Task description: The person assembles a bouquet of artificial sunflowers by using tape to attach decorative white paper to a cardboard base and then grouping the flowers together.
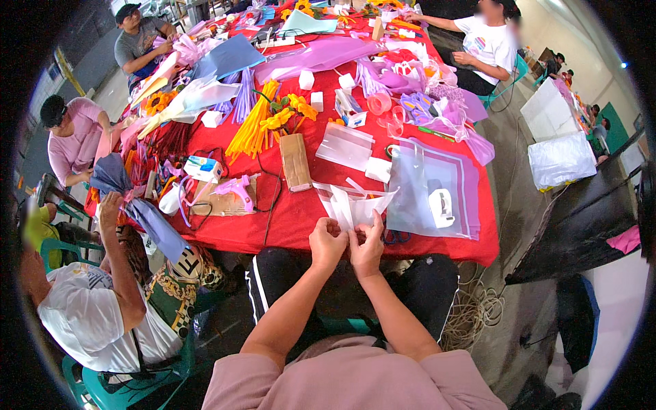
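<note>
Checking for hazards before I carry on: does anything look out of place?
A pale cord lies in tangled loops on the floor near the right corner of the red tablecloth; untidy and perhaps easy to trip on.

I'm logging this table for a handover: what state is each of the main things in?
White sheet, gathered into folds, pinched at its near end.
Left hand, closed on the white sheet.
Right hand, closed on the white sheet.
Glue gun, lying on its side; on or off, can't tell.
Lilac sheets, lying flat.
Yellow stems, bunched together.
Rope, loosely coiled.
Red cloth, spread out.
</note>
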`<action>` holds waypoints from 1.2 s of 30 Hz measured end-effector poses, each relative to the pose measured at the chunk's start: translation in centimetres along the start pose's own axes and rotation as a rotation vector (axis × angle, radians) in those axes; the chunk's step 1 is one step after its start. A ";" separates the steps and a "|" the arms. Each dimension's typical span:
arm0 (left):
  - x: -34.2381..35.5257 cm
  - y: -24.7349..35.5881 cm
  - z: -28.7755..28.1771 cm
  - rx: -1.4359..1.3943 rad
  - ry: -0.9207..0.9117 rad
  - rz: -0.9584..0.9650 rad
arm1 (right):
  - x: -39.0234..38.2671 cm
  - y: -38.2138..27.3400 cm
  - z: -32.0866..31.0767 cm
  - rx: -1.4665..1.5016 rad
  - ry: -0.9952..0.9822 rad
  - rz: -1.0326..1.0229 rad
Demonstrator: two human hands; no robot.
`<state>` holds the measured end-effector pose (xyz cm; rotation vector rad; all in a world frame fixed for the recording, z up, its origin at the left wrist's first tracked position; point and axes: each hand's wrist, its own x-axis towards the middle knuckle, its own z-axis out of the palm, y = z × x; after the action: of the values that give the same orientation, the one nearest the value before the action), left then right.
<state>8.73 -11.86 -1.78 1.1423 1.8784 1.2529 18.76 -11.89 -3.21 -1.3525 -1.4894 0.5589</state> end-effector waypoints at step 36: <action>0.5 0.5 0.9 0.119 -0.064 0.288 | -1.1 2.3 0.1 -0.044 -0.106 -0.164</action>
<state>9.44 -10.92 -1.67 1.5417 1.8080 1.2506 19.61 -12.29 -5.56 -1.2361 -1.6908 0.5019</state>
